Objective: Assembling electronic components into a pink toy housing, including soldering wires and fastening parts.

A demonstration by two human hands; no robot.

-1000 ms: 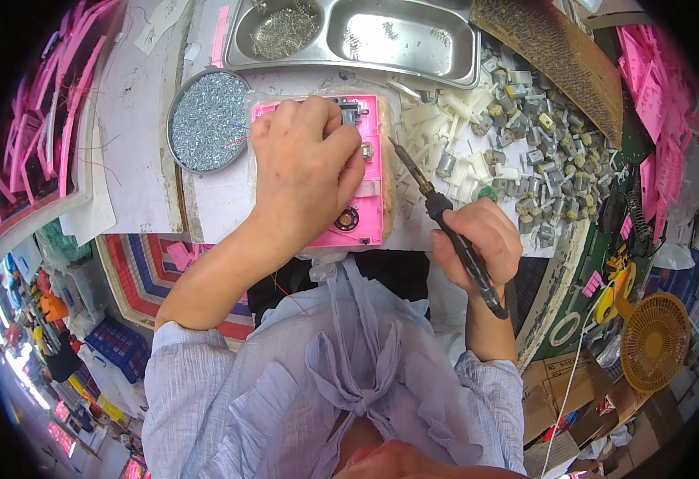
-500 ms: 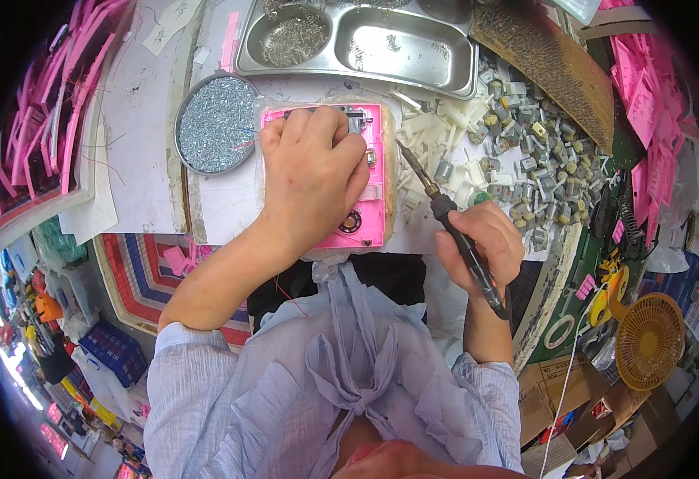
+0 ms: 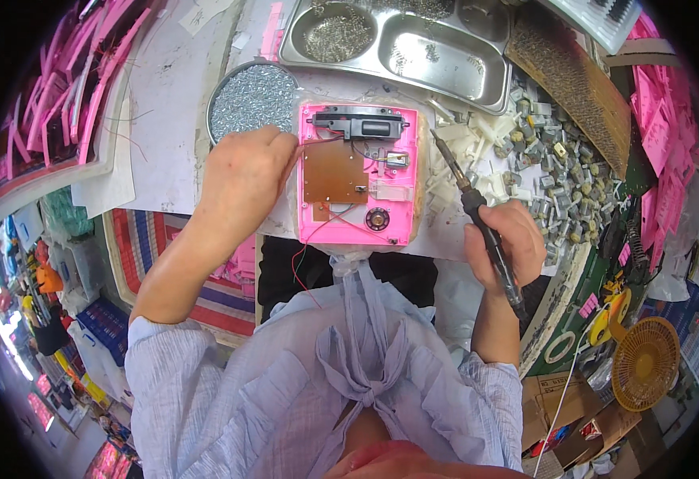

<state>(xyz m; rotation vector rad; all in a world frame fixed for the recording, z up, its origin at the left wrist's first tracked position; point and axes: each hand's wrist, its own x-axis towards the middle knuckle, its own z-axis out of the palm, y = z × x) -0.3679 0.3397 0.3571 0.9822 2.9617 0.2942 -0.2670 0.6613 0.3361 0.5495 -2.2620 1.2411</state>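
Observation:
My left hand (image 3: 252,172) is closed, its fingers bent between the bowl of small screws (image 3: 252,102) and the pink plastic casing (image 3: 341,234); its fingertips are hidden. The casing lies on a plastic-wrapped pad, with a brown circuit board (image 3: 335,176), a black mechanism (image 3: 365,124), a small motor (image 3: 397,160) and a round speaker-like part (image 3: 377,219) inside. Red and dark wires (image 3: 297,255) trail over its near edge. To the right of the casing, my right hand (image 3: 512,243) grips a black-handled screwdriver (image 3: 485,231), its thin metal shaft slanting up and left.
A steel compartment tray (image 3: 445,60) with small springs stands behind the casing. White plastic parts (image 3: 477,148) and a heap of small metal motors (image 3: 561,172) spread at the right, beside a brown board (image 3: 577,88). Pink casings (image 3: 66,88) stack at far left.
My left hand has moved left off the casing toward the screw bowl, uncovering the board and mechanism. The view has shifted; my right hand still holds the screwdriver beside the casing.

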